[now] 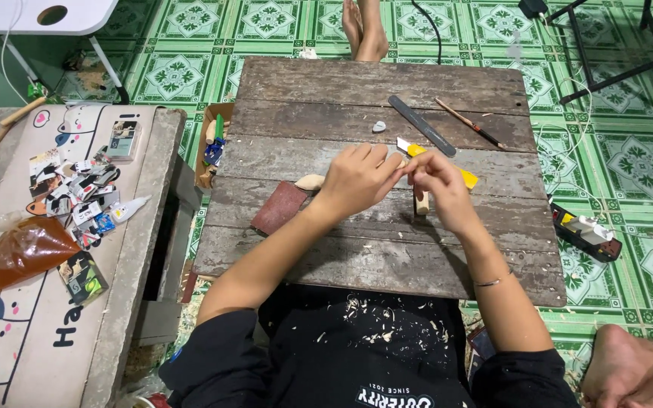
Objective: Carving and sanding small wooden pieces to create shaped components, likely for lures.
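My left hand (pixel 357 180) and my right hand (pixel 438 185) meet fingertip to fingertip over the middle of a weathered plank table (pixel 387 257). My right hand grips a small pale wooden piece (pixel 421 202), whose lower end sticks out below the palm. The left fingers pinch at its upper end. A yellow utility knife (pixel 465 178) lies on the planks just behind both hands, its blade (pixel 403 143) pointing far left. Another pale carved wooden piece (pixel 310 182) rests on the table beside my left wrist.
A reddish-brown block (pixel 280 208) lies left of my forearm. Farther back lie a grey file (pixel 422 125), a pencil (pixel 468 122) and a small white lump (pixel 379 126). At left a low bench (pixel 54 332) carries a bag of red powder (pixel 28 249) and scattered packets. Another person's bare feet (pixel 364 30) stand beyond the table.
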